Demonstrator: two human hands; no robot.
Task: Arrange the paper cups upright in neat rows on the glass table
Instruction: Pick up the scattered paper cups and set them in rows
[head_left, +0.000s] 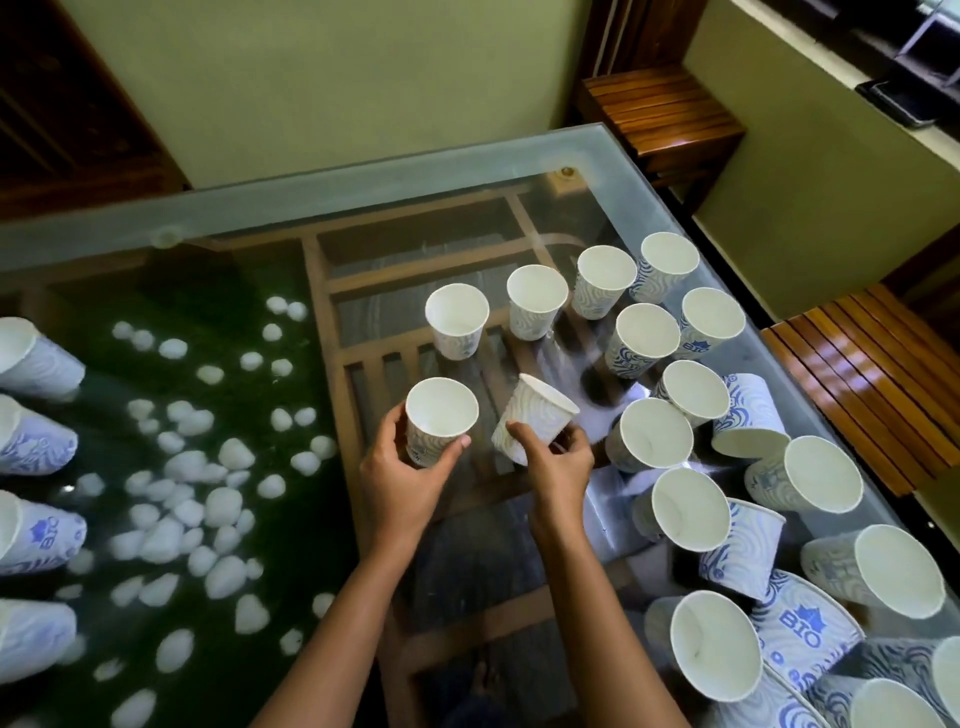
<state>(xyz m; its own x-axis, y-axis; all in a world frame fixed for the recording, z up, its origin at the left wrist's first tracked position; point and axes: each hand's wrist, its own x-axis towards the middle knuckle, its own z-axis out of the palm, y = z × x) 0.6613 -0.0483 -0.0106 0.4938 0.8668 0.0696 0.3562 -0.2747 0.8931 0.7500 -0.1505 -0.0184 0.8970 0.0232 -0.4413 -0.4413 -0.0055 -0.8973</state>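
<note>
Many white paper cups with blue swirl print stand on the glass table (363, 176). My left hand (400, 478) grips an upright cup (440, 418) at the table's middle. My right hand (556, 462) holds a second cup (530, 421), tilted with its mouth toward the upper right. Behind them a row of several upright cups runs to the right, starting with one cup (457, 319) and another (536, 300). More upright cups crowd the right side, and a few upside-down cups (748, 415) sit among them.
Several cups (31, 358) line the left edge. White pebbles (208, 493) lie on green below the glass. Wooden slatted chairs (872, 384) stand beside the right edge and at the far corner (660, 109). A yellow wall is behind.
</note>
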